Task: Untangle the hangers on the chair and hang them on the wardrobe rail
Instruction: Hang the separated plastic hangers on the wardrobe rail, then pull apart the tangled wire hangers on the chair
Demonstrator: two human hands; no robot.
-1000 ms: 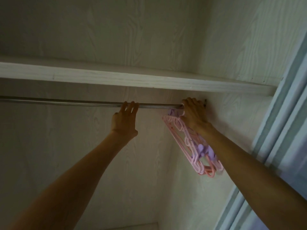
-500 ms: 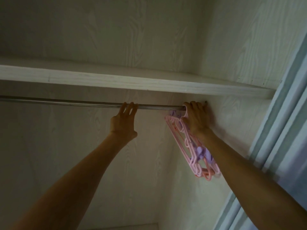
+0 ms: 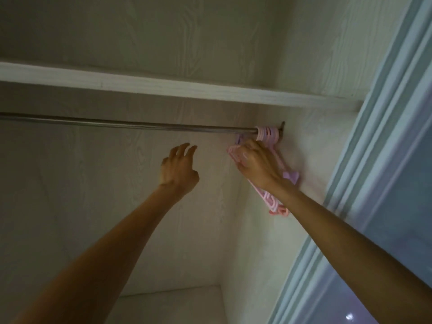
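Pink and lilac plastic hangers (image 3: 267,134), bunched tight, hang by their hooks at the far right end of the wardrobe rail (image 3: 131,125), right up against the rail's bracket (image 3: 282,128) on the side wall (image 3: 254,230). Their bodies slope down and to the right along that wall, partly hidden behind my right hand and forearm; a lilac clip part shows beside my wrist and the pink lower ends poke out under my forearm.

My right hand (image 3: 258,163) is on the bunch just below the hooks, fingers curled in among the pink frames, w/ the fingertips near the rail but not on it. Exactly how many hangers I've got hold of I can't tell; the hand covers them.

My left hand (image 3: 178,169) is in the air below the rail, apart from it, fingers spread and loosely bent, holding nothing. It sits well left of the hangers.

The metal rail runs across the wardrobe from the left edge of view to the bracket. Above it is a white wood-grain shelf (image 3: 163,86), approx. parallel to the rail. The back wall (image 3: 81,195) has the same pale grain. A pale blue-grey door frame (image 3: 374,160) slants down the right side.
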